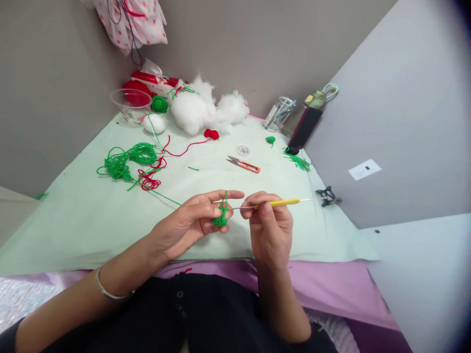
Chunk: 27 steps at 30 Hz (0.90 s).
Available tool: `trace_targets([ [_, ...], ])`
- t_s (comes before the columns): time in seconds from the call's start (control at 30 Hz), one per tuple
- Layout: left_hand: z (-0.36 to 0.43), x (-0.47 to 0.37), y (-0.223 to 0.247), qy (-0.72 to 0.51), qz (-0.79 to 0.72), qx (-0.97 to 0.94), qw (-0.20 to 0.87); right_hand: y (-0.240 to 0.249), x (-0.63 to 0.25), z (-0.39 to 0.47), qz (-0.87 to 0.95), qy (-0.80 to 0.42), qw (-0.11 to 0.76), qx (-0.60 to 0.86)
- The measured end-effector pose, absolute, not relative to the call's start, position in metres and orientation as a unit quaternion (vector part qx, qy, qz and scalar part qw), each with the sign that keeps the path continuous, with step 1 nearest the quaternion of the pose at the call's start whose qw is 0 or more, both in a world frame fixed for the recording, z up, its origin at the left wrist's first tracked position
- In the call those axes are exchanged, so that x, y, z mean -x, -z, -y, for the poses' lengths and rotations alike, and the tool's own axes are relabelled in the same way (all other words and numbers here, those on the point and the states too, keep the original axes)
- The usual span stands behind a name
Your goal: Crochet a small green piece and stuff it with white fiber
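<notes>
Between the thumb and fingers of my left hand (195, 215) is a small green crochet piece (220, 219). Its index finger stretches out, with green yarn running up over it. My right hand (271, 223) grips a crochet hook (281, 202) by its yellow handle. The hook's thin metal shaft points left and meets the top of the green piece; whether its tip sits inside a stitch is too small to tell. A strand of green yarn leads from behind my left hand to a loose green yarn tangle (123, 162) on the table.
Orange-handled thread snips (245, 164) and a small clear dish (243, 150) lie beyond my hands. White stuffing (195, 108), a plastic tub (130, 105) and a white yarn ball (154, 123) stand at the back. A phone (304, 128) leans at the right, near green scraps (300, 162).
</notes>
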<state>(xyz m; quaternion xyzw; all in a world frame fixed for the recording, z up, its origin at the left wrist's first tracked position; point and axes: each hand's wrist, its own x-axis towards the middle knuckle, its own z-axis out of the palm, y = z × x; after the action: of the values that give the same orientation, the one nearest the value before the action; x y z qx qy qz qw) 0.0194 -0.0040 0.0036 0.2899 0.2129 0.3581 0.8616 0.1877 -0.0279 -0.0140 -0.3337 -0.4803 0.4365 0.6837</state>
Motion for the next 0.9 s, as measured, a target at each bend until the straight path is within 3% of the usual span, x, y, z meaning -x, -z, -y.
trace_targets([
  [0.23,0.001,-0.018,-0.001,-0.390,-0.235,-0.308,0.835,0.015,-0.189,0.027,0.400,-0.500,0.691,0.336],
  [0.57,0.006,-0.021,0.000,-0.433,-0.305,-0.397,0.750,0.014,-0.184,0.035,0.527,-0.330,0.688,0.374],
  [0.9,0.006,-0.022,0.001,-0.435,-0.315,-0.405,0.740,0.012,-0.183,0.037,0.529,-0.325,0.689,0.373],
])
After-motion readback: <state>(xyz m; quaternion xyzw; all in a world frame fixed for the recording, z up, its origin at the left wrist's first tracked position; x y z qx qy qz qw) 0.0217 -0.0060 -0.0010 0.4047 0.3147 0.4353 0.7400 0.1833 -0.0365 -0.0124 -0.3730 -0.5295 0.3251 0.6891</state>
